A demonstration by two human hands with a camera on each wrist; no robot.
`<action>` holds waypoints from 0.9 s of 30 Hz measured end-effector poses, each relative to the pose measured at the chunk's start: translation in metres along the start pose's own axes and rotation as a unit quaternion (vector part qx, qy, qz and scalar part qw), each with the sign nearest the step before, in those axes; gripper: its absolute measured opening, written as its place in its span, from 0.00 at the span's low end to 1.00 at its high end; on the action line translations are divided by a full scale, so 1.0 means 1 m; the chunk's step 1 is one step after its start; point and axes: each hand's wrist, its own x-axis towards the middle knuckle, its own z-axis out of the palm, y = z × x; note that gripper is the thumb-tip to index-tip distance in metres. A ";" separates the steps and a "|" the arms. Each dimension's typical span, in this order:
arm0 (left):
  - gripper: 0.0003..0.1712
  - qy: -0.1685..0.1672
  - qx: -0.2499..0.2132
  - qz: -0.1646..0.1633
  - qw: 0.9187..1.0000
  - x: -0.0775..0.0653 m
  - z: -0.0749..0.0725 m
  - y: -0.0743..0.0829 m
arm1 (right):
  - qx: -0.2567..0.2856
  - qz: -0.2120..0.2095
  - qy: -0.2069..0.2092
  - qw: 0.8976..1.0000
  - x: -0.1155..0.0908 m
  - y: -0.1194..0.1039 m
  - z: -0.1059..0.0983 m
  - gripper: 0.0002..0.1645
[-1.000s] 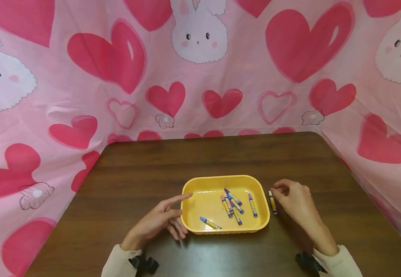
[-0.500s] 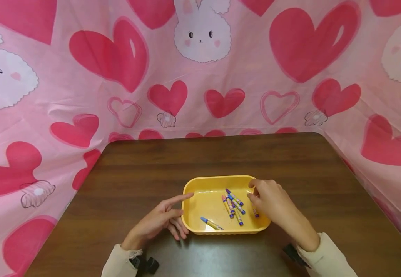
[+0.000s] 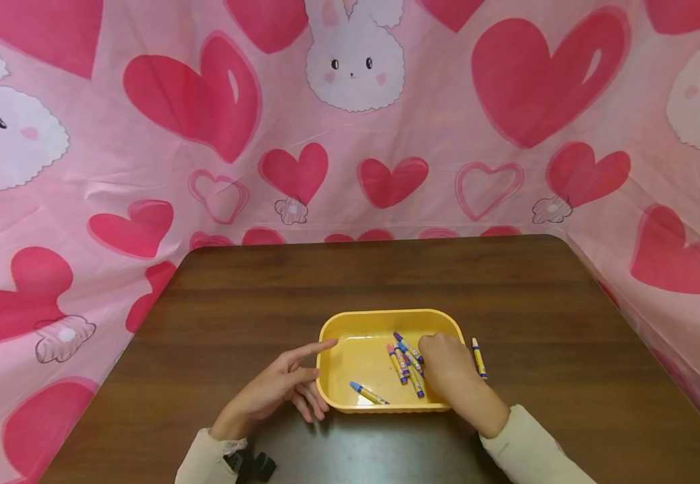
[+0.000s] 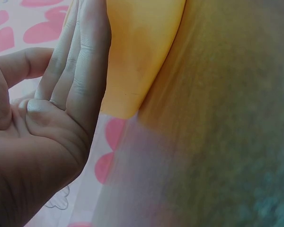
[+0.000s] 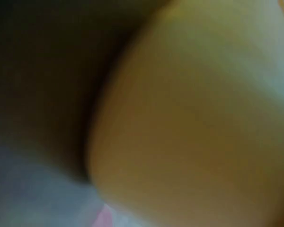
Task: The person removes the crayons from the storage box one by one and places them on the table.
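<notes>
The right hand (image 3: 449, 366) reaches down into the right part of a yellow plastic tray (image 3: 386, 314), seen from its back. Its fingertips are hidden beneath it, so I cannot tell how far they are open or whether they hold anything. The right wrist view is no help: motion blur turns the tray wall into a soft yellow mass against a dark patch.

The left hand (image 3: 289, 383) is plainer. Its fingers are loosely extended and grip nothing, with the index finger over the tray's left rim and the others lower, at the outside of the wall. In the left wrist view the fingertips run out of the top edge.

Inside the tray, left of the right hand, a loose pile of wax crayons (image 3: 401, 366) overlaps too much to count surely — purple, blue and pink tips show. A light-blue crayon (image 3: 369, 393) lies apart near the front wall, which hides its lower end. A white-tipped crayon (image 3: 479, 357) lies outside, just beside the tray's right wall.

The worktop (image 3: 253, 289) is dark brown with wood grain, paler and shiny toward the person. Pink cloth (image 3: 350, 134) printed with red hearts and white rabbits hangs behind and on both sides; the outer rabbits are cut off by the frame.
</notes>
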 end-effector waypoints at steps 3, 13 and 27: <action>0.32 0.002 0.001 0.000 1.000 -0.002 0.000 0.000 | -0.014 -0.011 0.024 1.000 0.000 -0.002 0.010 0.12; 0.31 0.000 -0.001 0.010 1.000 -0.004 0.000 0.001 | -0.006 -0.022 0.038 0.999 0.002 -0.003 0.003 0.12; 0.32 -0.009 -0.007 0.014 1.000 0.002 0.001 -0.001 | 0.040 0.010 0.017 0.999 0.007 0.009 -0.018 0.17</action>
